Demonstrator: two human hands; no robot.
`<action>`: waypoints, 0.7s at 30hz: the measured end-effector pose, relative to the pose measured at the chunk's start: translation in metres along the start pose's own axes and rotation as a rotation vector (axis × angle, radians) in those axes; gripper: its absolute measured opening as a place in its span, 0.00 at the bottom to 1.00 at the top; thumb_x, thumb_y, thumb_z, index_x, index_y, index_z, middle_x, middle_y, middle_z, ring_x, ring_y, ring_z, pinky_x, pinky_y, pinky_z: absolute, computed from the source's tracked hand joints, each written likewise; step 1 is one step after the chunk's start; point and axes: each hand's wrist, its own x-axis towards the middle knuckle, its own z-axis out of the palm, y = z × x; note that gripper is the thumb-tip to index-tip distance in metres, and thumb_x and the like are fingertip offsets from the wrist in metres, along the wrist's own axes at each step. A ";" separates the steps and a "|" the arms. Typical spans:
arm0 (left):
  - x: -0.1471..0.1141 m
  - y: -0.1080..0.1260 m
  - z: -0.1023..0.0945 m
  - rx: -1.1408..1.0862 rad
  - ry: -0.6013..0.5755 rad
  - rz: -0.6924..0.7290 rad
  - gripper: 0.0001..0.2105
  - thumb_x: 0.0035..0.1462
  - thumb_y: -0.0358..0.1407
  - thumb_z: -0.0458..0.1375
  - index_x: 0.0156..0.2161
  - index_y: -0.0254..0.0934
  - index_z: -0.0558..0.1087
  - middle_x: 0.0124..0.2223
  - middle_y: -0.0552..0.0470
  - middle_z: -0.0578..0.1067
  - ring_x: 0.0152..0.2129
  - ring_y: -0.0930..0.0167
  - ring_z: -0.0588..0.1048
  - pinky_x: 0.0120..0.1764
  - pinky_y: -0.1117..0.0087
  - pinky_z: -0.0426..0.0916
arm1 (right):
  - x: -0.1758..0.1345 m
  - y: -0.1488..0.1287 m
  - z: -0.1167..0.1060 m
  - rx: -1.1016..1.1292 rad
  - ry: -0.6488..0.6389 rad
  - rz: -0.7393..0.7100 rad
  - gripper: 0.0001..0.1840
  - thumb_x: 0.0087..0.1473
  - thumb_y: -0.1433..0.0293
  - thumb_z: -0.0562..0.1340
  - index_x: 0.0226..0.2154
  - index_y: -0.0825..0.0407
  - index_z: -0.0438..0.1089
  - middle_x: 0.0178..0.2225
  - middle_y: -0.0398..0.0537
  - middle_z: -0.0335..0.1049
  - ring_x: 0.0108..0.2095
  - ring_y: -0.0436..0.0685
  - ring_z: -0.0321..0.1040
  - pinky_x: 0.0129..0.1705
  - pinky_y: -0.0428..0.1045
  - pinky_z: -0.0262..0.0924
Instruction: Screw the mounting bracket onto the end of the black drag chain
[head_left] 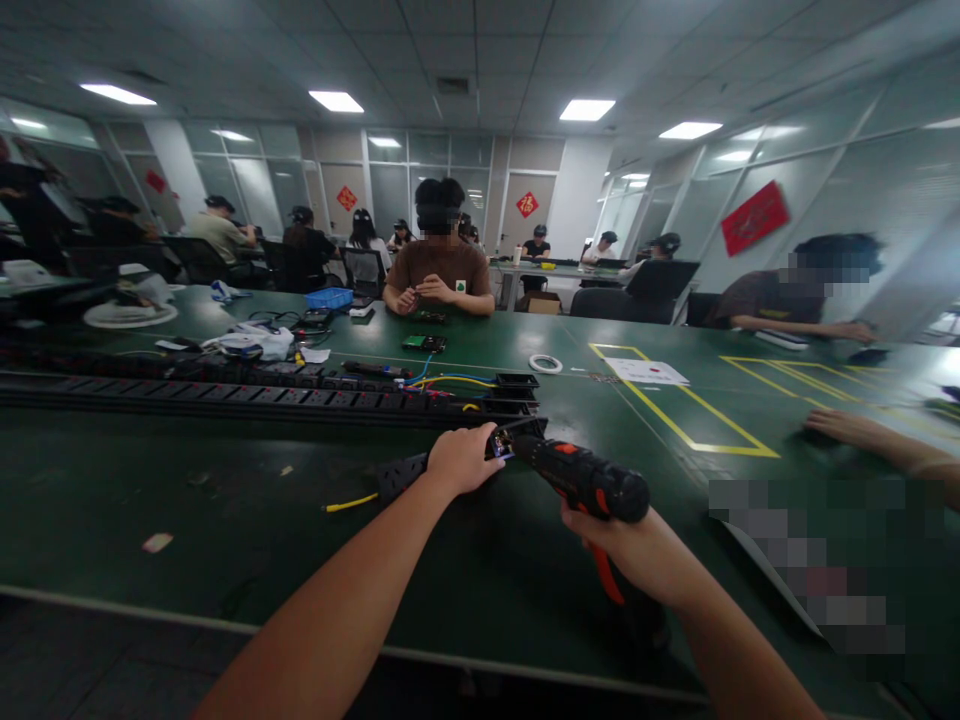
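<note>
My left hand (463, 460) is closed around the end of a black power strip (401, 474), just above the green table. A yellow wire (351, 503) sticks out of its left side. In my right hand (626, 540) is a black and orange cordless drill (577, 472), my fingers wrapped round its grip. The drill's nose points left and meets the strip's open end beside my left thumb; the exact contact is too small to tell. Behind my hands lie long black power strips (225, 400), with blue and yellow wires (450, 379) at their right ends.
A roll of white tape (545, 364), a paper sheet (646, 371) and yellow tape outlines lie beyond the drill. Green circuit boards (424, 343) and a blue basket (328, 299) are farther back. A co-worker (439, 260) sits opposite; another person's hand (836, 425) rests at right.
</note>
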 end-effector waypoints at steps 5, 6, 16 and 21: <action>0.001 0.000 0.001 -0.003 -0.004 -0.008 0.30 0.55 0.52 0.55 0.61 0.46 0.60 0.48 0.47 0.76 0.44 0.60 0.74 0.44 0.61 0.67 | 0.001 0.000 0.000 0.006 -0.002 0.001 0.07 0.52 0.65 0.61 0.30 0.51 0.67 0.24 0.40 0.65 0.26 0.53 0.63 0.30 0.48 0.59; 0.001 0.000 0.001 -0.003 -0.006 -0.010 0.30 0.55 0.52 0.55 0.61 0.46 0.60 0.48 0.47 0.76 0.44 0.60 0.74 0.45 0.61 0.66 | 0.001 0.000 0.000 0.002 -0.002 0.003 0.07 0.52 0.65 0.61 0.29 0.51 0.67 0.23 0.40 0.65 0.26 0.53 0.63 0.29 0.48 0.59; 0.000 0.000 0.000 -0.003 -0.014 0.000 0.29 0.56 0.52 0.54 0.61 0.46 0.59 0.50 0.47 0.75 0.45 0.60 0.74 0.45 0.61 0.66 | 0.001 -0.001 0.000 -0.032 0.002 -0.006 0.07 0.52 0.65 0.60 0.30 0.51 0.66 0.23 0.40 0.64 0.25 0.52 0.63 0.29 0.48 0.59; -0.001 0.002 -0.002 0.005 -0.024 -0.011 0.30 0.56 0.53 0.54 0.61 0.46 0.59 0.50 0.47 0.75 0.45 0.60 0.74 0.45 0.61 0.66 | -0.001 -0.003 0.000 -0.045 0.000 -0.017 0.06 0.53 0.65 0.60 0.31 0.51 0.66 0.23 0.40 0.64 0.25 0.52 0.62 0.29 0.48 0.60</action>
